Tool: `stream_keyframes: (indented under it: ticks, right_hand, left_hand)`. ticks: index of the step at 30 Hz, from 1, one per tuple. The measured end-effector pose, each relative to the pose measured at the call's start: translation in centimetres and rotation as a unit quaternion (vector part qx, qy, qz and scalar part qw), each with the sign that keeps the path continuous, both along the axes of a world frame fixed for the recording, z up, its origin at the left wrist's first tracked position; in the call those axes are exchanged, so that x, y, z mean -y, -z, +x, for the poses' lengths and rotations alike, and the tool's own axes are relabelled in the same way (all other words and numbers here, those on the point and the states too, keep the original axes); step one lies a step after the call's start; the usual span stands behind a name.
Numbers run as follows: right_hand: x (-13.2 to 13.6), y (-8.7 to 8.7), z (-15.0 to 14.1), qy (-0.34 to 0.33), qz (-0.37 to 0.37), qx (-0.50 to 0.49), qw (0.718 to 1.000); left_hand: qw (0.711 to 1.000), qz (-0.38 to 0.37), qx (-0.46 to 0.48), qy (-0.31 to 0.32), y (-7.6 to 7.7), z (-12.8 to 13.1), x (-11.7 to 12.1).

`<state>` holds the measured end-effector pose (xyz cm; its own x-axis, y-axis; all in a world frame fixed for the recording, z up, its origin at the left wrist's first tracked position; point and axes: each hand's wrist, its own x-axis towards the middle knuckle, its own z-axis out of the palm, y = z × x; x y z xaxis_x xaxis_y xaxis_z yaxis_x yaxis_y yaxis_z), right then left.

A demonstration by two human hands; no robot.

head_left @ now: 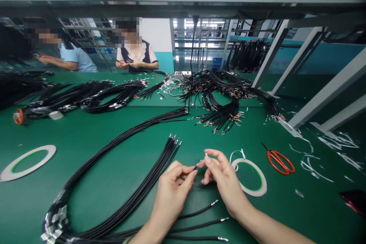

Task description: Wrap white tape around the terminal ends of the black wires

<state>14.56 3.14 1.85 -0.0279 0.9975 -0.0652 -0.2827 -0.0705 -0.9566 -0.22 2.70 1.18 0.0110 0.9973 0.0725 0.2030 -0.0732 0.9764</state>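
My left hand [174, 187] pinches a black cable [196, 167] close to its stripped, silvery end, which points up and right. Just right of that tip, my right hand [221, 175] has thumb and forefinger together on a small white piece [206, 154], perhaps a bit of tape. A long bundle of black cables [137, 190] curves around on the left, its bare ends fanned out beyond my left hand. Below my hands, a few single cable ends [206, 222] stick out to the right. A white tape ring [264, 183] lies beside my right wrist.
Orange-handled scissors [281, 163] and white tape scraps [313, 164] lie to the right. Another tape ring [28, 162] is at left. Coiled cable bundles [117, 97] line the far side of the green table [114, 143]. Grey metal posts [331, 87] rise at right. Two people work opposite.
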Motion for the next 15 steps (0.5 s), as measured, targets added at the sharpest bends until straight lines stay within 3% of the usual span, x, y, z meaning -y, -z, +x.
stream_keyframes:
  ticks: [6,11,15]
  right_hand:
    - [0.14,-0.11,-0.39,-0.012,0.015,-0.004,1.0]
    - [-0.23,0.52,-0.15,-0.009,0.04,-0.013,0.999]
    - [-0.48,0.62,0.31,-0.015,0.045,-0.005,0.999]
  left_hand:
    - [1.0,0.022,-0.014,-0.007,-0.56,0.34,0.44]
    - [0.984,-0.133,0.109,0.043,-0.98,0.66,0.35]
    - [0.968,-0.176,0.17,0.061,-0.83,0.42,-0.23]
